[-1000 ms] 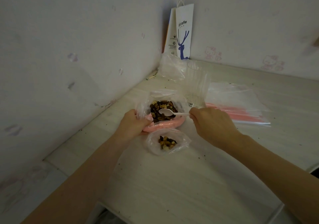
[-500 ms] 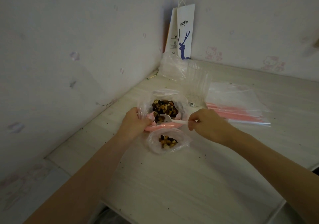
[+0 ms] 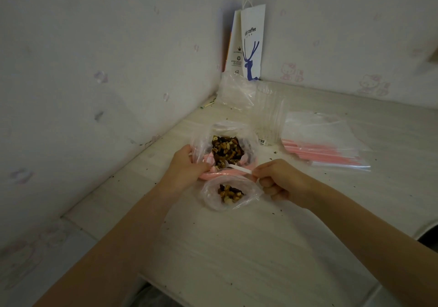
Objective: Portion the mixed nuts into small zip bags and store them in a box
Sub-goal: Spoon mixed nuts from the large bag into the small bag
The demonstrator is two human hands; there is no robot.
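Observation:
A large clear bag of mixed nuts point(image 3: 226, 150) with a pink zip edge sits open on the table. My left hand point(image 3: 183, 165) grips its left rim and holds it open. My right hand point(image 3: 279, 181) pinches the handle of a white plastic spoon point(image 3: 237, 167), whose bowl dips into the nuts at the bag's near edge. Just in front lies a small clear zip bag point(image 3: 228, 194), open, with a small heap of nuts inside. Its right rim touches my right hand.
A stack of flat zip bags with pink strips point(image 3: 324, 141) lies to the right. A clear plastic box point(image 3: 270, 115) and crumpled plastic point(image 3: 237, 91) stand behind the nuts. A white coffee paper bag point(image 3: 251, 43) leans in the wall corner. Crumbs dot the table point(image 3: 260, 247).
The spoon has dropped from above the nuts into the near edge of the big bag. My right hand moved toward me and lower, beside the small bag.

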